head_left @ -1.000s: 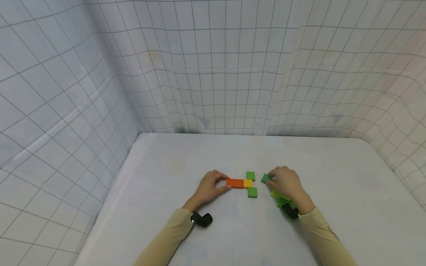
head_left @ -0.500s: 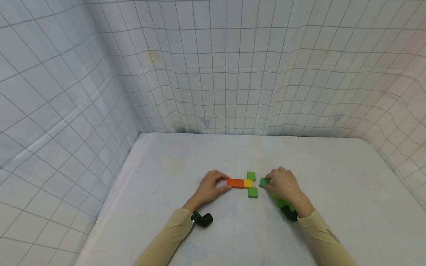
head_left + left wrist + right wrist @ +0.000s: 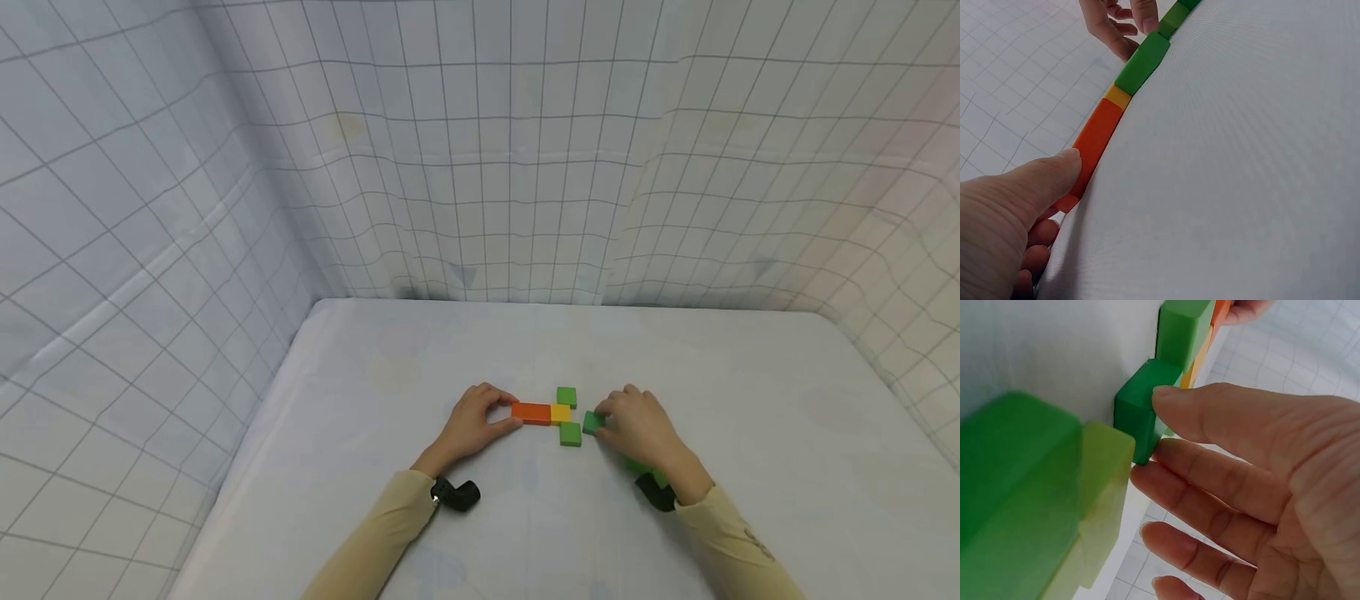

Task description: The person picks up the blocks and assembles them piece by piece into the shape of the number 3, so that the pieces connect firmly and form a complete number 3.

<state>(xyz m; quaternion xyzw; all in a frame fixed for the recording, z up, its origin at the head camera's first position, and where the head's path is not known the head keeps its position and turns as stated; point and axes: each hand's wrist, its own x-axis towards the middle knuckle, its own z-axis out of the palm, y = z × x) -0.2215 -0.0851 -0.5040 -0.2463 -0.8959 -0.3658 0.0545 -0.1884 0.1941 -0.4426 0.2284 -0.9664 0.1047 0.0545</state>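
My left hand [image 3: 462,427] holds the left end of an orange-red block [image 3: 532,413] between thumb and fingers; the left wrist view shows the thumb along its side. A small yellow block [image 3: 560,414] adjoins the orange one on the right. Two green square blocks stand at the yellow block's right corners, one behind [image 3: 567,397] and one in front [image 3: 571,434]. Just right of these, my right hand [image 3: 637,429] pinches a darker green block [image 3: 1138,387] between thumb and fingertips. In the right wrist view this block is right beside the front green square [image 3: 1175,325].
Partly hidden under my right wrist lie several spare green blocks [image 3: 639,468], with a yellow-green block [image 3: 1107,487] among them. A black wrist camera [image 3: 459,497] sits on each wrist. White gridded cloth [image 3: 480,167] hangs behind and beside the white table [image 3: 390,367].
My right hand has drawn the dark green block left and then toward me, closer to the front green square, and straightened it. My left hand has stayed on the orange-red block.
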